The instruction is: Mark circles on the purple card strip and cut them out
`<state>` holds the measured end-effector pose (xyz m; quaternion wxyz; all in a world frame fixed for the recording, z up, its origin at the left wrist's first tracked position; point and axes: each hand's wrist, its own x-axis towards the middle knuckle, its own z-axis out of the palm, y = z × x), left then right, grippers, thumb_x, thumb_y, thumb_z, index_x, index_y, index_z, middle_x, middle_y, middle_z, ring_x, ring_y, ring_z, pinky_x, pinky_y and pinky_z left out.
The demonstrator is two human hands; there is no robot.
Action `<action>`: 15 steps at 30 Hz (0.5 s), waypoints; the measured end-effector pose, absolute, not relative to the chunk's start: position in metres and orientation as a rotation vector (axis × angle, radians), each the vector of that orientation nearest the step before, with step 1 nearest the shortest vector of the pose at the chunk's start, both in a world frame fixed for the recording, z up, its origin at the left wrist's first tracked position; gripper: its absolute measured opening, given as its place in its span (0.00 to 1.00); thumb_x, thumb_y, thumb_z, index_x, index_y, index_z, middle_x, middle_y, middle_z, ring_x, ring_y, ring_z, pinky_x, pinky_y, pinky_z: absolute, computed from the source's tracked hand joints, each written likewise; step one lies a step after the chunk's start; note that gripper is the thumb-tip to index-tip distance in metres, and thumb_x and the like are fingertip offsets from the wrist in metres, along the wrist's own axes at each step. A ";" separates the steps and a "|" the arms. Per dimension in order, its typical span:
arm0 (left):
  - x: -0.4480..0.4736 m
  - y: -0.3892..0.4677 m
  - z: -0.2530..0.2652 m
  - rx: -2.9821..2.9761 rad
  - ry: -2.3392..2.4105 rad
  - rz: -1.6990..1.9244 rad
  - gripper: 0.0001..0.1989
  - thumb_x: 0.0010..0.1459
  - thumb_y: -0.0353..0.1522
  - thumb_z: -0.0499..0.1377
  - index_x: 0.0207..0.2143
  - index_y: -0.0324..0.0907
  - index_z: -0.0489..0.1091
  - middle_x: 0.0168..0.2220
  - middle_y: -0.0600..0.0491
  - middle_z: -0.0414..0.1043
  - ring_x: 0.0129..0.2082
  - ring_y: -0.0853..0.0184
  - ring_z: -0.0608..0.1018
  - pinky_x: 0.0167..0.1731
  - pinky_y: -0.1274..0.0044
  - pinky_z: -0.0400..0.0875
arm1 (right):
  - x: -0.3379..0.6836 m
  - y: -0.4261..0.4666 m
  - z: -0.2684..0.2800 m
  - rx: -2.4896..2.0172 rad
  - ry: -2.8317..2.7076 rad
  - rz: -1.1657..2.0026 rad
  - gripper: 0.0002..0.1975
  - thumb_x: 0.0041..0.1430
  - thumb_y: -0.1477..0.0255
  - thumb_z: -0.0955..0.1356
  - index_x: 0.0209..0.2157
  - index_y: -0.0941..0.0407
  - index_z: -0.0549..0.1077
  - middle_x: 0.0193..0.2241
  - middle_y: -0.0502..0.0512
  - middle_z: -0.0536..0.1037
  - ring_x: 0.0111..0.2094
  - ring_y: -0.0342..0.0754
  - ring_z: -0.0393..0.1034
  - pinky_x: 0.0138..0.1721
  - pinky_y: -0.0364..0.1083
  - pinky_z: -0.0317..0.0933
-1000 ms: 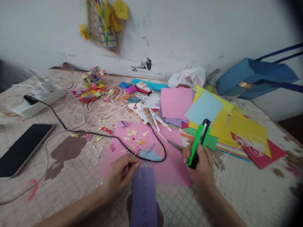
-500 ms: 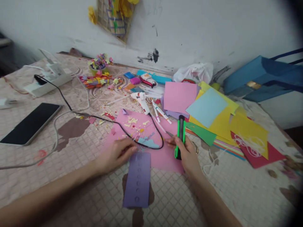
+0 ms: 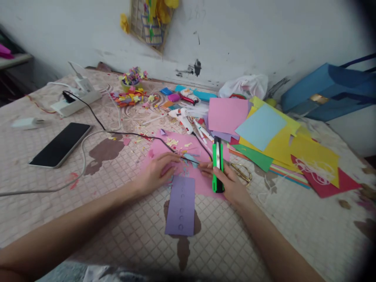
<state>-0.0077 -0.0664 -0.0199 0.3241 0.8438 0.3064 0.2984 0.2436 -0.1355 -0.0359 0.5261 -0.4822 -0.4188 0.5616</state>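
My right hand [image 3: 230, 182] grips a green and black utility knife [image 3: 217, 166], held upright over the edge of a pink sheet [image 3: 202, 182]. My left hand [image 3: 157, 172] is over the same sheet's left side, fingers loosely bent and thumb apart. Its fingertips are at the black cord [image 3: 141, 136] of a white glue gun [image 3: 182, 118]; whether they press on it is unclear. Light blue paper scraps [image 3: 190, 159] lie between the hands. Just in front, a purple paper strip [image 3: 180, 207] bears a row of small round marks.
Gold-handled scissors [image 3: 242, 172] lie beside my right hand. Coloured paper sheets [image 3: 261, 127] are piled at right, near a blue bag [image 3: 323, 94]. A phone [image 3: 61, 145], a power strip [image 3: 76, 103] and cables occupy the left. A cup of paper pieces [image 3: 131, 82] stands at the back.
The view has shifted, showing more of the left side. The glue gun's cord has moved away from me between the hands. More of the scissors shows beside my right hand, which keeps the knife.
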 end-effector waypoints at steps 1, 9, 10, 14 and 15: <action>-0.008 -0.067 -0.020 2.224 0.832 0.829 0.10 0.64 0.30 0.51 0.46 0.41 0.68 0.48 0.47 0.73 0.49 0.65 0.75 0.49 0.74 0.68 | 0.243 -0.135 -0.037 -1.158 -1.008 1.305 0.12 0.59 0.60 0.70 0.41 0.52 0.74 0.45 0.55 0.79 0.44 0.52 0.76 0.46 0.54 0.71; -0.004 -0.084 -0.025 2.431 0.803 0.537 0.19 0.49 0.34 0.68 0.43 0.39 0.70 0.46 0.44 0.70 0.48 0.55 0.71 0.48 0.65 0.68 | 0.245 -0.133 -0.036 -1.175 -1.013 1.251 0.12 0.59 0.60 0.69 0.36 0.54 0.72 0.32 0.50 0.78 0.25 0.43 0.73 0.27 0.44 0.68; -0.003 -0.086 -0.026 2.430 0.841 0.536 0.19 0.47 0.34 0.69 0.41 0.38 0.71 0.44 0.45 0.70 0.46 0.55 0.71 0.47 0.65 0.68 | 0.245 -0.133 -0.036 -1.180 -1.014 1.255 0.12 0.58 0.61 0.70 0.37 0.54 0.72 0.32 0.50 0.78 0.25 0.42 0.73 0.27 0.44 0.68; -0.002 -0.087 -0.025 2.294 0.904 0.537 0.11 0.46 0.29 0.67 0.31 0.39 0.68 0.35 0.51 0.70 0.37 0.63 0.71 0.37 0.72 0.68 | 0.242 -0.134 -0.033 -1.209 -1.013 1.266 0.12 0.57 0.60 0.70 0.37 0.54 0.71 0.31 0.49 0.78 0.24 0.42 0.72 0.26 0.43 0.67; -0.002 -0.087 -0.024 2.232 0.913 0.528 0.08 0.48 0.28 0.65 0.30 0.39 0.67 0.32 0.53 0.69 0.34 0.66 0.71 0.34 0.75 0.67 | 0.242 -0.134 -0.032 -1.213 -1.008 1.267 0.12 0.57 0.60 0.70 0.37 0.54 0.71 0.31 0.49 0.77 0.23 0.41 0.72 0.25 0.43 0.67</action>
